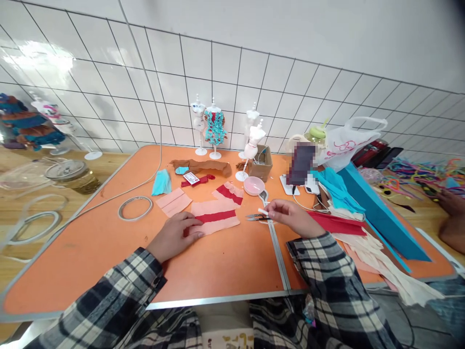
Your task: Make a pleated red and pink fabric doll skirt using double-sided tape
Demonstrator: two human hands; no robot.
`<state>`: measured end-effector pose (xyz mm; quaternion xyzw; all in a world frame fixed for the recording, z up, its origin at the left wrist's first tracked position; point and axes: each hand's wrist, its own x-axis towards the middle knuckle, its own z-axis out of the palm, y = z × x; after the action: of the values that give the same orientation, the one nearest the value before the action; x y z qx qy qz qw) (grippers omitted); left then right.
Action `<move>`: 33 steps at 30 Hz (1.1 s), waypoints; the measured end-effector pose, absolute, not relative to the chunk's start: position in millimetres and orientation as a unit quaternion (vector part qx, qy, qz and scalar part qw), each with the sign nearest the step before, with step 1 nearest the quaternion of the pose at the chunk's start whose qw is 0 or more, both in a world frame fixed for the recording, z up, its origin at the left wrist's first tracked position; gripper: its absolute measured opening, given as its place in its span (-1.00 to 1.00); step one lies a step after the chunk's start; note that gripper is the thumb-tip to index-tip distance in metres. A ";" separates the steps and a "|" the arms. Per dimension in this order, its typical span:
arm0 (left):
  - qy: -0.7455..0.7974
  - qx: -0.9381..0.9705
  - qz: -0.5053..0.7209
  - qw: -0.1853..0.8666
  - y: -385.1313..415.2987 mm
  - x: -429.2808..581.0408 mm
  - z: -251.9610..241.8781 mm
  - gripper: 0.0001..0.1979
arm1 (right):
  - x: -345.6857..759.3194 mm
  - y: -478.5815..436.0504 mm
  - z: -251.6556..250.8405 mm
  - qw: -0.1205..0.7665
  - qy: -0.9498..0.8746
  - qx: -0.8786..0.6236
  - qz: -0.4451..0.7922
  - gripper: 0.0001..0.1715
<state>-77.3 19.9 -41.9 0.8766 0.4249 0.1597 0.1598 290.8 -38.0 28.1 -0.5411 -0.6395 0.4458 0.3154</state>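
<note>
A pink crepe paper piece with a red strip across it (218, 221) lies flat on the orange table (218, 271). My left hand (178, 235) rests on its left edge, thumb and fingers apart. My right hand (290, 215) pinches a small white stick (262, 212) between thumb and fingers. Just under the stick are thread snips (256, 217), blades pointing left. A smaller pink-and-red piece (229, 194) and a plain pink piece (174, 201) lie behind the left hand.
Small white dress forms (254, 140) stand at the back, one in a blue ruffled dress (215, 127). Nearby are a pink bowl (254, 185), a cardboard box (261, 165) and a tape roll (135, 208). Red paper (337, 223) lies right. Another person's hand (452, 201) shows far right.
</note>
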 end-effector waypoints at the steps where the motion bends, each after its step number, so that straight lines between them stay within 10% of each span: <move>1: 0.422 0.878 0.160 0.161 17.9 -73.4 -42.2 -0.63 | 281.2 -41.6 31.4 0.311 -0.656 -0.473 0.500 -0.70; 9: 0.425 0.885 0.133 0.133 11.2 -71.2 -39.9 -0.67 | 202.2 -32.5 3.6 0.060 -0.801 -0.459 0.379 -0.88; 15: 0.414 0.893 0.115 0.136 13.9 -75.6 -38.7 -0.67 | 212.3 -63.7 -3.0 0.052 -0.834 -0.456 0.308 -0.88; 33: 0.383 0.890 0.137 0.207 13.2 -81.0 -37.0 -0.63 | 150.4 -26.1 10.1 0.215 -0.601 -0.450 0.624 -0.80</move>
<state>-81.0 13.2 -37.0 0.8897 0.3833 0.1371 0.2065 150.4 -26.1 10.1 -0.4504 -0.6014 0.6240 0.2147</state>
